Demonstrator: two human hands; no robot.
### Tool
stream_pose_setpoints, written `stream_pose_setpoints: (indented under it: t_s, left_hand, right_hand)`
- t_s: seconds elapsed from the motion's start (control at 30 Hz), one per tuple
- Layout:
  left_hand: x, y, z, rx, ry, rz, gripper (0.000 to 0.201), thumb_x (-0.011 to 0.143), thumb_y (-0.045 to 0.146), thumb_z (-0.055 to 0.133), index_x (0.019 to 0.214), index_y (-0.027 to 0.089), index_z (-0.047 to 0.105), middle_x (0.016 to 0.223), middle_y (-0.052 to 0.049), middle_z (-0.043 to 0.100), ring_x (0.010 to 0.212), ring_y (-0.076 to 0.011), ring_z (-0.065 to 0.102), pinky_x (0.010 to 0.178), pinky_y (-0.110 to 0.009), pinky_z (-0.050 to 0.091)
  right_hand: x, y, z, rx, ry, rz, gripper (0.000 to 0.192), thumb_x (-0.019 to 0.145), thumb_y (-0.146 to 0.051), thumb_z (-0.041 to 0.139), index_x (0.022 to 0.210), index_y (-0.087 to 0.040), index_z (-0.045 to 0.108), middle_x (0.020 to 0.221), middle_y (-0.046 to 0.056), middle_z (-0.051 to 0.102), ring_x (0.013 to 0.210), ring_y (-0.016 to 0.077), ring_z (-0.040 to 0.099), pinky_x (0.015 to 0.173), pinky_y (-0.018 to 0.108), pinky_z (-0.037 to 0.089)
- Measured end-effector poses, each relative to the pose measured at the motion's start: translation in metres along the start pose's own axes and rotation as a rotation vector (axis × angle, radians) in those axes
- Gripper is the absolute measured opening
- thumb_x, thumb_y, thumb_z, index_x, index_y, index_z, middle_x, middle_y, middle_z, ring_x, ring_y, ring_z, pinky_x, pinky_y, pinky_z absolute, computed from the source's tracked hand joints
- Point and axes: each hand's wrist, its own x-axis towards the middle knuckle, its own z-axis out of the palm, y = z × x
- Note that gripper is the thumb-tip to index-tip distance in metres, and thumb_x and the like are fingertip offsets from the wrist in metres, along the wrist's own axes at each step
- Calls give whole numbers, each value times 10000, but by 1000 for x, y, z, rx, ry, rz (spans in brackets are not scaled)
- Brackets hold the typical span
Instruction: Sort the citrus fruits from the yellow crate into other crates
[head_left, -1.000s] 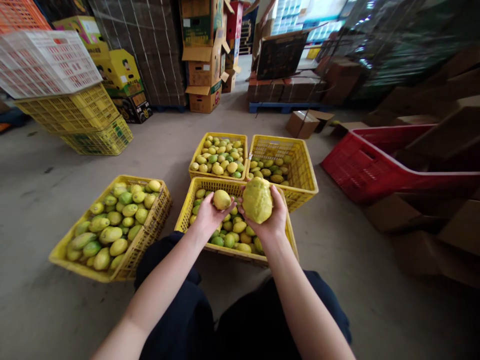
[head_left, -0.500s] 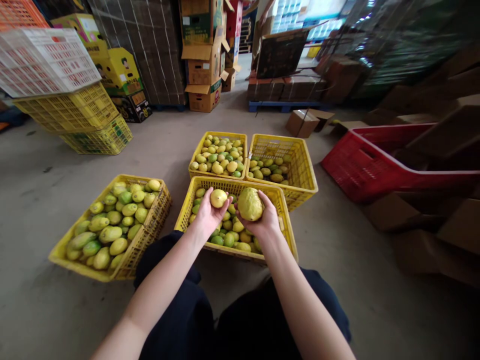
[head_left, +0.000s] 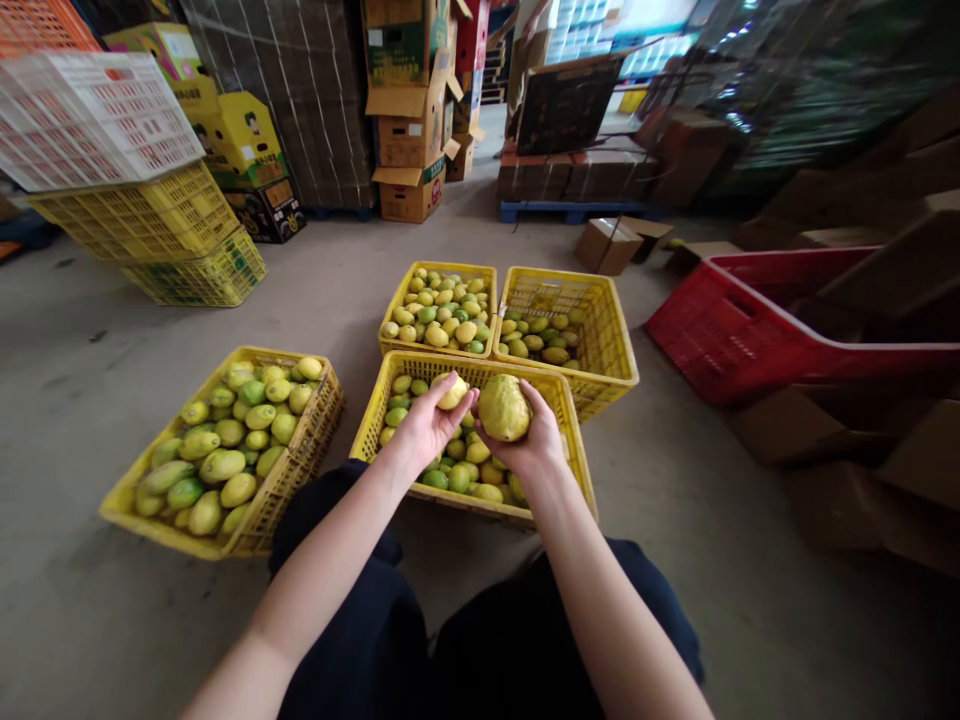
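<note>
My left hand (head_left: 429, 428) is closed round a small yellow lemon (head_left: 451, 393), its thumb lying over the fruit. In my right hand (head_left: 537, 437) rests a much larger, bumpy yellow-green lemon (head_left: 503, 408), fingers wrapped about its side. Both hands are above the near yellow crate (head_left: 582, 470), which holds yellow and green lemons (head_left: 459, 476). The two held fruits are close together but apart.
Behind stand two yellow crates: one full of lemons (head_left: 439, 310), the other (head_left: 600, 310) with fewer. Another crate of lemons (head_left: 225, 450) is at left. A red crate (head_left: 720, 325) and cardboard boxes (head_left: 795, 420) are at right. Stacked crates (head_left: 142, 215) stand far left.
My left hand has turned and moved slightly right with the small lemon, its thumb now across the fruit. My right hand keeps the large lemon almost in place.
</note>
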Motion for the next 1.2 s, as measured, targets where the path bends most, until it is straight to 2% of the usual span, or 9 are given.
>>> stream_pose_setpoints:
  t_s: [0.27,0.47,0.6,0.77,0.9,1.07,1.2]
  left_hand:
    - [1,0,-2,-15,20,-44,46,880,57,646,876,93,675,830,-90,677,761,-151,719,556,-121,587]
    - [0,-3,-3,88,5,42,107,830,-18,643,827,73,699,796,-67,687,748,-130,713,636,-138,605]
    - [-2,-5,-2,138,-41,108,103,787,-33,686,803,69,690,806,-58,697,717,-115,701,686,-159,605]
    - [-3,-6,-4,227,-99,135,164,759,-50,692,806,98,640,775,-23,681,662,-99,694,612,-129,571]
    - [-3,-9,-7,291,-160,197,383,701,-58,729,998,158,619,809,20,672,658,-98,688,609,-149,563]
    - [-7,-13,-8,413,-155,373,705,587,-47,824,1187,233,581,819,70,611,690,-68,635,718,-161,551]
    - [-5,-13,-12,604,-200,458,892,514,36,906,1286,258,517,910,44,601,757,-126,658,853,-299,579]
  right_hand:
    - [-6,-1,4,1,42,-8,165,916,-365,550,885,-219,621,630,6,688,579,202,665,568,342,570]
    - [3,-1,-3,-3,-11,2,160,893,-381,567,879,-230,618,653,14,698,578,209,662,539,341,561]
    - [2,-1,-3,19,10,5,151,893,-374,577,866,-232,622,651,13,694,575,202,661,558,347,573]
    - [-6,0,5,6,66,-12,163,927,-351,550,842,-226,610,613,-7,680,543,180,647,542,324,574]
    - [-9,0,7,13,61,-15,163,934,-339,545,832,-229,611,612,-13,678,536,171,638,552,324,582]
    - [-5,0,3,16,31,-61,128,904,-317,593,818,-230,631,613,-14,681,534,167,635,554,307,582]
    - [-4,0,0,-3,-60,-73,116,869,-314,627,824,-213,661,652,6,707,539,169,646,540,287,575]
